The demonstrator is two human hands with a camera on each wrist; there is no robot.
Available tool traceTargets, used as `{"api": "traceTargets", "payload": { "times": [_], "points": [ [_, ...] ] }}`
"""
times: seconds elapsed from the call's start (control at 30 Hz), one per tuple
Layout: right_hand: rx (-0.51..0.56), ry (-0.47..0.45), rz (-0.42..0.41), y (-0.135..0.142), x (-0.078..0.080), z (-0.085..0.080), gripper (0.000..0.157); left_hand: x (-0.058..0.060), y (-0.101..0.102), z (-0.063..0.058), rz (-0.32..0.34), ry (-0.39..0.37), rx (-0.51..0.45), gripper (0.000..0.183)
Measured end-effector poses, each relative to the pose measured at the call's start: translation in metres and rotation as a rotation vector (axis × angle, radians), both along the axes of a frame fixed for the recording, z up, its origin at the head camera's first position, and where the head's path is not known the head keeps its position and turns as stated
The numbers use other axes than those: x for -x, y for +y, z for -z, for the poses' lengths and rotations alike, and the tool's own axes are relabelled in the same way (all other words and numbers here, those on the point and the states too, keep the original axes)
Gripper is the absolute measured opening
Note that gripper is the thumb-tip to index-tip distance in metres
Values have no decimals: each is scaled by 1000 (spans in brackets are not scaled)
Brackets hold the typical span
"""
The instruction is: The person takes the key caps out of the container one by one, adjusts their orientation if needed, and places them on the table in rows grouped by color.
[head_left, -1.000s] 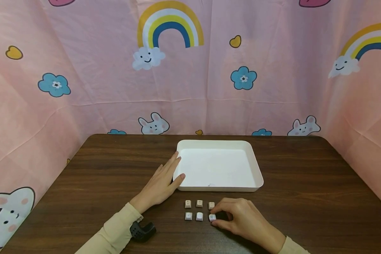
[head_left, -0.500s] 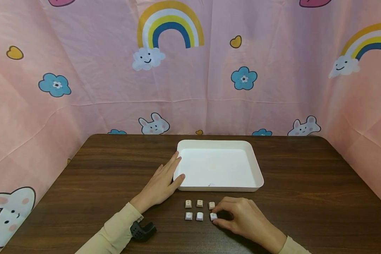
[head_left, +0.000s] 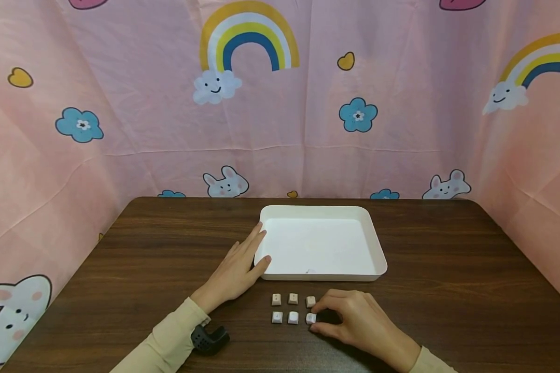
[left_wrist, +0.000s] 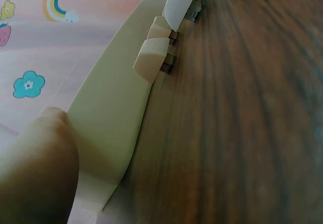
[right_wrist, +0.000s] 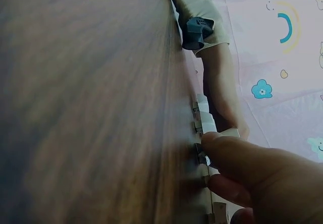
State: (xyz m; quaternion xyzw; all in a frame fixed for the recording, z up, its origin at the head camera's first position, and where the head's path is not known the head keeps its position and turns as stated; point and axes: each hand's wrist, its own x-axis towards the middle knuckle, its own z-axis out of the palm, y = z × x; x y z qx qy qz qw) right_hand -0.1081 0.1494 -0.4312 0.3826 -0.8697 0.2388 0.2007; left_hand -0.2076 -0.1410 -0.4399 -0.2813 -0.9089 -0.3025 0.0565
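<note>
Six or so pale keycaps would be too exact; several lie in two short rows before the white tray. At the right end of the near row is a white keycap, pinched between the thumb and a finger of my right hand. Just behind it sits a beige keycap, close to the same fingers. My left hand rests against the tray's left side, fingers extended along the rim and thumb over the near corner. In the left wrist view, keycaps show dark parts underneath.
Farther left in the near row are two white keycaps, one in the middle; two beige ones stand behind, including the leftmost. A black wrist device is on the left sleeve. Patterned pink cloth hangs beyond the brown table.
The pinched white keycap has shifted very slightly, now a touch left of its spot half a second ago and straighter in its row. My left hand and the tray stay put.
</note>
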Motion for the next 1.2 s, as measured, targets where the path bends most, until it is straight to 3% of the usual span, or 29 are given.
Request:
{"api": "traceTargets", "payload": {
  "times": [0.4,0.67,1.07,1.2],
  "points": [
    [-37,-45,44,0,-2,0,17,0,0,2,2,2,-1,70],
    [-16,-112,-1,0,-2,0,17,0,-2,5,-2,-5,1,70],
    [42,-79,-60,1,1,-2,18,0,0,0,-2,-7,4,70],
    [74,-23,-38,3,4,-8,21,0,0,-1,-2,-6,6,70]
  ]
}}
